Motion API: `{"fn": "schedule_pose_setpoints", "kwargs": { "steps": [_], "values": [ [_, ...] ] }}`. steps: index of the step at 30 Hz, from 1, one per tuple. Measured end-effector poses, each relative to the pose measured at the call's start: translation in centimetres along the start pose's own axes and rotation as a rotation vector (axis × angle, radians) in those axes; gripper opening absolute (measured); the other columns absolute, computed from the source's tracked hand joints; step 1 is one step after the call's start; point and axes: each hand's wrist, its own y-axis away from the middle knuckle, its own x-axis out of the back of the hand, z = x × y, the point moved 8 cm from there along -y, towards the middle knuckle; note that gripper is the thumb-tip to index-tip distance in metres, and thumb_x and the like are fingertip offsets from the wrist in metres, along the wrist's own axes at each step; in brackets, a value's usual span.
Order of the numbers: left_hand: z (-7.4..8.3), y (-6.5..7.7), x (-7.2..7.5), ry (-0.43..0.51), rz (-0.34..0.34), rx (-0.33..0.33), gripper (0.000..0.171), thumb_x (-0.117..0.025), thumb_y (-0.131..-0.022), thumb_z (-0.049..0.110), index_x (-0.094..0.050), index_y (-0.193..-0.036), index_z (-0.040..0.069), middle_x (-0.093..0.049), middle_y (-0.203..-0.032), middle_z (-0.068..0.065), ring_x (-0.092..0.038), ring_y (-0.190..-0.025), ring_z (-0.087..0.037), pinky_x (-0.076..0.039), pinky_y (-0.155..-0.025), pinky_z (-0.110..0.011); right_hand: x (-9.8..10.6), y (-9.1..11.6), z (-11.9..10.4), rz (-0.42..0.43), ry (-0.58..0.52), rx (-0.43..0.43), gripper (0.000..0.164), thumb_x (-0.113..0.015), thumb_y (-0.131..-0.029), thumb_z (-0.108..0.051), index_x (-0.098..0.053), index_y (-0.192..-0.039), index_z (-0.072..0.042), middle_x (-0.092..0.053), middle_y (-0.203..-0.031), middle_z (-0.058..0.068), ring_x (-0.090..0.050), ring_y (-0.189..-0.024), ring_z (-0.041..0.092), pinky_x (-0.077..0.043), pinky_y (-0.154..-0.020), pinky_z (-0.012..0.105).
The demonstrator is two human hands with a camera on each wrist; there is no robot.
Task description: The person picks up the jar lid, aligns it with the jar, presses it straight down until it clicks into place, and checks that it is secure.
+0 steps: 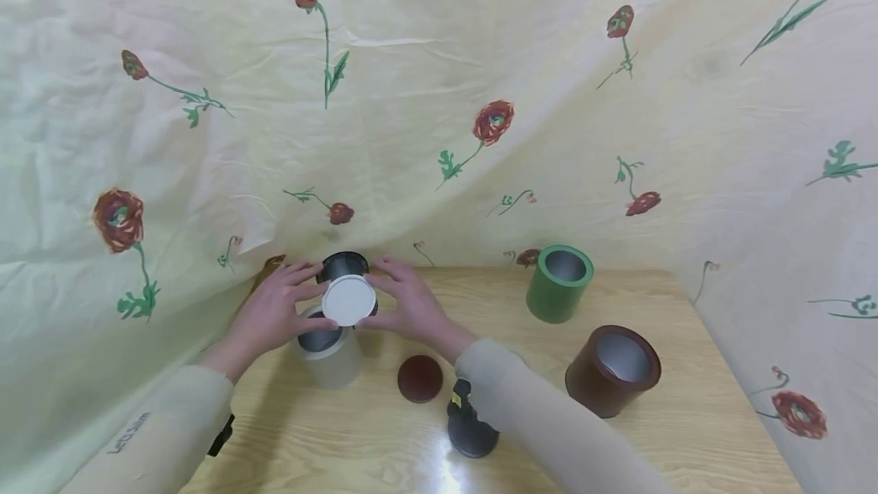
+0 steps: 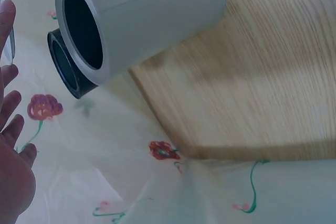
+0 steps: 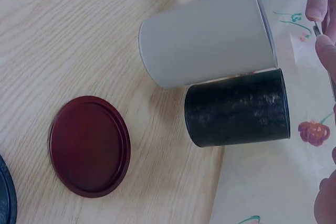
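A round white lid (image 1: 349, 300) is held up between both hands, its flat face toward the head camera. My left hand (image 1: 274, 305) pinches its left edge with thumb and fingers, and my right hand (image 1: 411, 307) grips the right edge the same way. Below the lid stands an open white canister (image 1: 338, 366). An open black canister (image 1: 345, 265) is just behind it, partly hidden by the lid; the right wrist view shows the white canister (image 3: 210, 40) close beside the black one (image 3: 239, 111). Only part of the left hand (image 2: 16, 177) shows in its wrist view.
A dark red lid (image 1: 420, 379) lies on the wooden table (image 1: 370, 441), with a black lid (image 1: 473, 434) nearer, partly behind the right wrist. On the right stand an open green canister (image 1: 557, 297) and an open brown canister (image 1: 597, 383). Flowered cloth (image 1: 411, 136) hangs around the table.
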Motion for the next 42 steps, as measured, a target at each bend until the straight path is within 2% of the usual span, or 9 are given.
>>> {"fn": "schedule_pose_setpoints", "kwargs": {
  "steps": [12,22,31,37,42],
  "values": [
    [-1.2,0.8,-0.3,0.006,-0.073,0.065,0.073,-0.093,-0.079,0.046,-0.074,-0.133,0.002,-0.058,-0.152,-0.027,-0.044,-0.148,-0.051,-0.034,-0.12,-0.07,-1.0,-0.6,-1.2,-0.047,0.05,-0.011,0.081,-0.091,-0.085,-0.048,-0.062,-0.151,-0.012,-0.044,-0.169,0.007,-0.031,-0.161,0.028,-0.02,-0.132,0.051],
    [-1.8,1.8,-0.3,0.021,-0.101,0.082,0.074,-0.093,-0.079,0.049,-0.074,-0.134,0.003,-0.056,-0.154,-0.025,-0.044,-0.147,-0.053,-0.033,-0.121,-0.07,-2.0,-0.6,-1.9,-0.069,0.06,-0.053,0.079,-0.091,-0.084,-0.05,-0.064,-0.151,-0.017,-0.044,-0.169,0.003,-0.032,-0.16,0.026,-0.023,-0.132,0.05],
    [-2.7,3.0,-0.7,0.023,-0.099,0.096,0.077,-0.093,-0.077,0.053,-0.074,-0.135,0.006,-0.056,-0.155,-0.024,-0.044,-0.148,-0.051,-0.033,-0.12,-0.071,-3.2,-0.5,-2.6,-0.096,0.068,-0.027,0.078,-0.09,-0.085,-0.05,-0.064,-0.151,-0.016,-0.043,-0.169,0.005,-0.03,-0.161,0.026,-0.024,-0.131,0.052],
    [-3.0,3.5,-0.8,0.026,-0.079,0.087,0.077,-0.093,-0.075,0.054,-0.076,-0.132,0.004,-0.059,-0.151,-0.025,-0.047,-0.144,-0.054,-0.039,-0.115,-0.073,-3.7,-0.5,-2.9,-0.115,0.058,-0.021,0.077,-0.089,-0.087,-0.049,-0.063,-0.151,-0.015,-0.043,-0.169,0.006,-0.031,-0.161,0.027,-0.024,-0.132,0.052],
    [-3.3,3.7,-1.1,0.028,-0.108,0.1,0.078,-0.093,-0.075,0.055,-0.076,-0.132,0.005,-0.059,-0.152,-0.024,-0.046,-0.145,-0.053,-0.039,-0.114,-0.073,-4.2,-0.3,-2.8,-0.139,0.066,-0.047,0.076,-0.088,-0.087,-0.05,-0.063,-0.151,-0.017,-0.042,-0.17,0.003,-0.03,-0.161,0.025,-0.022,-0.132,0.05]
  ]
}}
